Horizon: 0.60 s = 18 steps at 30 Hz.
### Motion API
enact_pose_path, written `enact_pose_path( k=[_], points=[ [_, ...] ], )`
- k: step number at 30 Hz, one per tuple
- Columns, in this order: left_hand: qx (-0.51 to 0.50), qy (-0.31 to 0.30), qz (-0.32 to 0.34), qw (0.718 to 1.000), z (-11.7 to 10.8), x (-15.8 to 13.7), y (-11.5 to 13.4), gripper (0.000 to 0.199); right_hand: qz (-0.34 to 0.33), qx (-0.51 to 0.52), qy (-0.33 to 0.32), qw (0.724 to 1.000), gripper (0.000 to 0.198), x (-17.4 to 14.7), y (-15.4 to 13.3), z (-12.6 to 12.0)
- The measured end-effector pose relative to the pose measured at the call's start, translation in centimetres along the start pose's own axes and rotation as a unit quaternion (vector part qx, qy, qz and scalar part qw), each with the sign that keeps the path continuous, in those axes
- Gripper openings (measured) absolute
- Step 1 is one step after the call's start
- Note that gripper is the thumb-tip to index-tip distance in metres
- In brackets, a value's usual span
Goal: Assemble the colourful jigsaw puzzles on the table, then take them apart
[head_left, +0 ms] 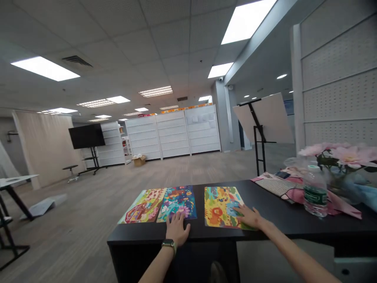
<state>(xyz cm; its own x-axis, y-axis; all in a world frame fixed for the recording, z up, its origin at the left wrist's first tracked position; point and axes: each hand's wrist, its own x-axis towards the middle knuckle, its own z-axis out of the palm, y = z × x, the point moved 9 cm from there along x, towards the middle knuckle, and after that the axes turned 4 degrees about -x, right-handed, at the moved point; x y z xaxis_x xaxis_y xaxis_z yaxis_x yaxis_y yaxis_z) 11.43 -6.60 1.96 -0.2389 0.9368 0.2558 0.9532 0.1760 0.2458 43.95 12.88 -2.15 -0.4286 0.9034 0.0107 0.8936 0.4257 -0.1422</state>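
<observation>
Three colourful illustrated sheets lie flat on the dark table [282, 218]. My left hand [176, 230], with a watch [169, 243] on its wrist, rests with fingers stretched out on the lower edge of the blue sea-animal sheet [181, 202]. Directly left of that sheet, and touching it, is the farm sheet [144, 206] with a red barn. Across a gap to the right lies the yellow sheet [219, 200] with a lion and other animals. Over its lower right part my right hand [250, 217] lies flat, fingers spread, covering that corner.
On the table's right stand a water bottle [315, 192] and pink flowers [350, 153], beside pink wrapping [332, 202]. An easel board [265, 120] stands behind. Farther back are white shelving panels [173, 133], a cardboard box [139, 160] and a screen on a stand [86, 136].
</observation>
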Motion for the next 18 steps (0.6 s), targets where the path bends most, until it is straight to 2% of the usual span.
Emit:
enact_pose_path(
  k=[6,10,18],
  points=[
    [-0.026,0.028,0.063,0.997,-1.4,-0.5,1.0,0.034,0.004,-0.034,0.068,0.997,0.059,-0.6,0.6,0.7],
    [-0.043,0.041,0.079,0.995,-2.1,-0.9,1.0,0.03,0.002,-0.04,0.094,0.995,0.059,-0.4,0.4,0.6],
    [-0.064,0.05,0.091,0.993,-2.5,-1.6,1.2,0.027,-0.003,-0.021,0.097,0.995,0.059,-0.5,-0.1,-0.7]
  ],
)
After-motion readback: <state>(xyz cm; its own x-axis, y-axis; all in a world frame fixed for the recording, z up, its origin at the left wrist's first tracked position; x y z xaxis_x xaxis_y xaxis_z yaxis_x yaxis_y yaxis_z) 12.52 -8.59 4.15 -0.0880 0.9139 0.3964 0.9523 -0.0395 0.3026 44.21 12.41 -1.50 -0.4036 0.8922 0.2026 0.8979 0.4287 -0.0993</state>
